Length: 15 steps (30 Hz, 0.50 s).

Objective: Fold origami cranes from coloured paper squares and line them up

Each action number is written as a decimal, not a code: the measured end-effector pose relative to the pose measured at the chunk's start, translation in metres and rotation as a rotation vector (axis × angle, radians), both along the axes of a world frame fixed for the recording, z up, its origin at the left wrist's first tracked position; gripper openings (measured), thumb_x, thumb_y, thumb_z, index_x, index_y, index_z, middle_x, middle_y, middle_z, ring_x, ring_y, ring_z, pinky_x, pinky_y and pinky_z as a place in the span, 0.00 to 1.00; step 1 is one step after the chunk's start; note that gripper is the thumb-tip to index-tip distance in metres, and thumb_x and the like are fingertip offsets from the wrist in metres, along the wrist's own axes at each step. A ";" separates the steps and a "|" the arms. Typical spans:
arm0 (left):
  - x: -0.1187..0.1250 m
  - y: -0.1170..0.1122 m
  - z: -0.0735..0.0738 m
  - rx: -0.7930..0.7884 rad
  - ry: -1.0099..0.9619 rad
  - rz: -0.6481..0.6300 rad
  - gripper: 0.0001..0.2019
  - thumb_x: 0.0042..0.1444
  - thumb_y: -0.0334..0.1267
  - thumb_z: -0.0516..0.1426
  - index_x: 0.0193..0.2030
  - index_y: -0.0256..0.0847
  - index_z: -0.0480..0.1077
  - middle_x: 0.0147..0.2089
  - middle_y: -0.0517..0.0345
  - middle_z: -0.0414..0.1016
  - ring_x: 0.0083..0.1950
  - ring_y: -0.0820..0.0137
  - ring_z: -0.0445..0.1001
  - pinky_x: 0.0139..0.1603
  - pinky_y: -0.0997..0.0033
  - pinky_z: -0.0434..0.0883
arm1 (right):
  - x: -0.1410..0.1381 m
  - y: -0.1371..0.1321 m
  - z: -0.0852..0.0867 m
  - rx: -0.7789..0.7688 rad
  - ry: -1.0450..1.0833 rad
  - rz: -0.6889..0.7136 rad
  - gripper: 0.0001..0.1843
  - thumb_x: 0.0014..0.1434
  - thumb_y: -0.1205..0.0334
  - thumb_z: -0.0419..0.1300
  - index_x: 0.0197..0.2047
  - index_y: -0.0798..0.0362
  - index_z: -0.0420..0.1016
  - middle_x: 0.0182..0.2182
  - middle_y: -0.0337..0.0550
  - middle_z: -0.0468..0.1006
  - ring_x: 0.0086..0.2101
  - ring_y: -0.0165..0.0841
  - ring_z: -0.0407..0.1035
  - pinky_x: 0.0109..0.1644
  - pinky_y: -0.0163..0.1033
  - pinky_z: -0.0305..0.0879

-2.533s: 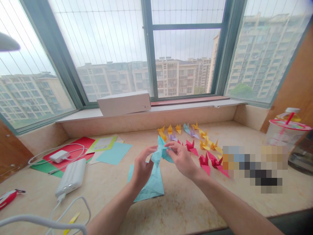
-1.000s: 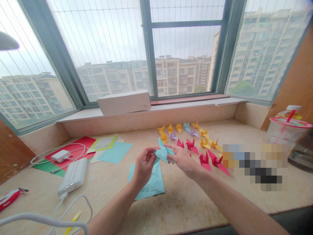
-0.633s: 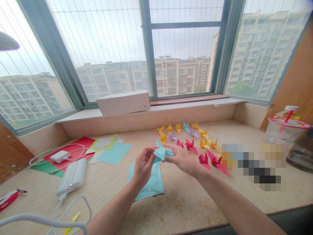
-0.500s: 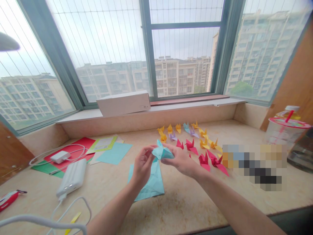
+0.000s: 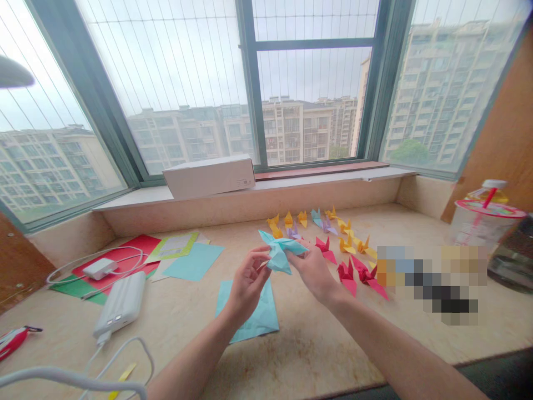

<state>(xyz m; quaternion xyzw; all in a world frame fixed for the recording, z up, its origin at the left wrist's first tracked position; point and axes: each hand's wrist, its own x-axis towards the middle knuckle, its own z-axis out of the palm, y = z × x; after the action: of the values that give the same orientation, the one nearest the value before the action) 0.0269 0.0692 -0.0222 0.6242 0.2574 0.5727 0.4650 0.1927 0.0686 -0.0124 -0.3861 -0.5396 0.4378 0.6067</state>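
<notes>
A light blue paper crane (image 5: pixel 281 253) is held up above the table between my two hands, its wings spread. My right hand (image 5: pixel 314 269) pinches the wing on the right side. Closed fingers of my left hand (image 5: pixel 251 276) hold the crane's lower left edge; their tips are partly hidden. Below my hands lies a creased light blue sheet (image 5: pixel 260 316), partly covered by my left wrist. Beyond and to the right stand several folded cranes: red ones (image 5: pixel 346 273), yellow ones (image 5: pixel 347 244), purple ones (image 5: pixel 328 226) and a blue one (image 5: pixel 316 216).
On the left are a white power bank (image 5: pixel 120 305) with cables, a charger (image 5: pixel 100 268), coloured paper sheets (image 5: pixel 194 262) and a red tool (image 5: pixel 16 341). A white box (image 5: pixel 210 178) rests on the sill. A lidded cup (image 5: pixel 478 225) stands at the right, near a blurred patch.
The crane has been turned and its wings now show spread out wide. My right hand has shifted slightly right; my left hand stays close to where it was.
</notes>
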 end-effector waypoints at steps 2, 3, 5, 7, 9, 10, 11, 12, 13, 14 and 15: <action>0.000 -0.001 0.000 -0.023 0.005 -0.044 0.10 0.57 0.42 0.62 0.41 0.39 0.71 0.57 0.46 0.69 0.56 0.60 0.72 0.55 0.62 0.70 | 0.001 0.002 -0.003 0.039 -0.008 -0.041 0.15 0.53 0.53 0.65 0.40 0.54 0.76 0.34 0.45 0.80 0.35 0.37 0.73 0.40 0.40 0.68; -0.001 -0.002 0.000 -0.047 -0.008 -0.067 0.11 0.58 0.43 0.61 0.43 0.39 0.70 0.57 0.46 0.70 0.56 0.60 0.72 0.57 0.60 0.69 | 0.002 0.002 -0.004 0.061 -0.037 -0.072 0.15 0.53 0.53 0.65 0.40 0.54 0.76 0.34 0.45 0.80 0.35 0.37 0.73 0.40 0.40 0.68; -0.001 -0.001 0.001 -0.125 -0.069 -0.089 0.14 0.60 0.46 0.59 0.47 0.41 0.67 0.53 0.49 0.72 0.54 0.61 0.74 0.57 0.56 0.69 | 0.004 0.001 -0.005 0.107 -0.144 -0.142 0.13 0.54 0.56 0.64 0.41 0.53 0.76 0.34 0.44 0.80 0.34 0.37 0.73 0.39 0.39 0.67; -0.001 0.001 0.002 -0.227 -0.132 -0.069 0.18 0.60 0.49 0.58 0.51 0.43 0.63 0.48 0.53 0.73 0.49 0.63 0.76 0.53 0.55 0.71 | 0.005 -0.003 -0.004 0.155 -0.282 -0.201 0.09 0.56 0.59 0.63 0.40 0.53 0.77 0.32 0.42 0.80 0.33 0.36 0.72 0.38 0.38 0.66; 0.000 0.002 0.003 -0.318 -0.141 -0.024 0.24 0.58 0.51 0.60 0.55 0.45 0.59 0.44 0.57 0.74 0.45 0.66 0.77 0.50 0.58 0.73 | 0.003 -0.006 -0.003 0.212 -0.401 -0.208 0.07 0.57 0.62 0.61 0.39 0.52 0.78 0.33 0.42 0.81 0.34 0.36 0.73 0.37 0.37 0.65; 0.000 0.002 0.003 -0.348 -0.118 -0.006 0.27 0.56 0.51 0.61 0.58 0.46 0.57 0.41 0.59 0.74 0.43 0.67 0.78 0.48 0.61 0.73 | 0.003 -0.008 -0.003 0.248 -0.451 -0.191 0.07 0.58 0.63 0.60 0.39 0.52 0.78 0.34 0.43 0.81 0.35 0.36 0.73 0.38 0.37 0.66; 0.001 0.001 0.004 -0.364 -0.080 0.004 0.30 0.55 0.50 0.62 0.60 0.46 0.55 0.39 0.60 0.75 0.41 0.67 0.78 0.46 0.63 0.73 | 0.002 -0.009 -0.004 0.284 -0.494 -0.168 0.08 0.58 0.65 0.59 0.39 0.51 0.79 0.35 0.43 0.81 0.36 0.37 0.74 0.39 0.38 0.66; 0.002 0.001 0.004 -0.370 -0.038 0.006 0.33 0.53 0.49 0.64 0.61 0.45 0.54 0.37 0.60 0.75 0.40 0.68 0.78 0.45 0.65 0.72 | 0.001 -0.009 -0.005 0.318 -0.530 -0.146 0.09 0.58 0.66 0.59 0.39 0.50 0.80 0.36 0.44 0.82 0.37 0.37 0.74 0.41 0.39 0.67; 0.002 0.000 0.004 -0.368 0.000 0.001 0.35 0.52 0.48 0.65 0.62 0.45 0.54 0.37 0.60 0.76 0.39 0.68 0.77 0.43 0.67 0.72 | 0.000 -0.009 -0.006 0.346 -0.555 -0.128 0.10 0.58 0.68 0.59 0.40 0.50 0.80 0.37 0.44 0.82 0.38 0.38 0.75 0.43 0.40 0.67; 0.002 0.000 0.004 -0.362 0.027 -0.014 0.36 0.50 0.46 0.67 0.62 0.44 0.54 0.37 0.59 0.76 0.39 0.68 0.77 0.42 0.68 0.71 | 0.000 -0.009 -0.007 0.364 -0.568 -0.120 0.11 0.57 0.69 0.58 0.40 0.50 0.80 0.38 0.45 0.82 0.40 0.38 0.75 0.46 0.41 0.67; 0.002 -0.001 0.003 -0.356 0.039 -0.035 0.36 0.49 0.45 0.67 0.61 0.43 0.56 0.38 0.58 0.77 0.39 0.68 0.77 0.42 0.69 0.71 | -0.001 -0.009 -0.008 0.369 -0.564 -0.120 0.12 0.56 0.70 0.59 0.41 0.49 0.80 0.39 0.45 0.82 0.41 0.39 0.75 0.48 0.42 0.67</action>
<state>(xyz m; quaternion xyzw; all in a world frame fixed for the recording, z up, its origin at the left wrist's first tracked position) 0.0293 0.0683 -0.0191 0.5473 0.3529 0.4978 0.5729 0.1921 0.0598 -0.0206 -0.4069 -0.7325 0.1724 0.5179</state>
